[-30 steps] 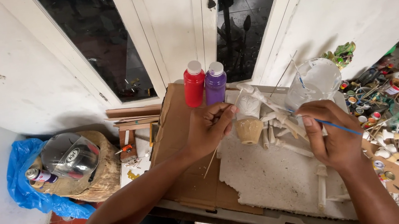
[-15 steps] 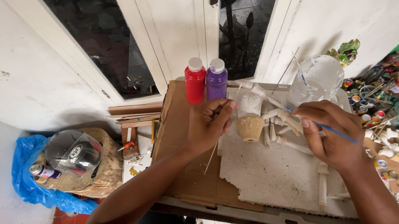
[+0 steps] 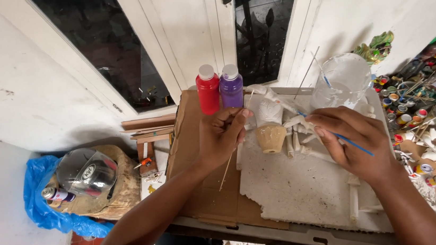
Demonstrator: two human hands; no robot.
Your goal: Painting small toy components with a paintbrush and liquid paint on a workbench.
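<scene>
My left hand point(image 3: 223, 136) pinches a thin wooden stick point(image 3: 228, 168) that carries a small white figure with a tan base point(image 3: 270, 128). My right hand point(image 3: 354, 142) grips a blue-handled brush point(image 3: 352, 143), its tip at the figure's side. Both hands hover over a white foam slab point(image 3: 299, 186) lying on brown cardboard point(image 3: 211, 192). A red paint bottle point(image 3: 208, 90) and a purple paint bottle point(image 3: 231, 87) stand just behind my left hand.
A clear plastic cup point(image 3: 343, 81) with sticks in it stands at the back right. Several small paint pots and white pieces point(image 3: 425, 118) litter the right side. A helmet point(image 3: 85, 172) rests on a sack and blue bag at the left. White door frames rise behind.
Both hands stay at the figure. The view has shifted slightly, and the brush tip has edged closer to the figure.
</scene>
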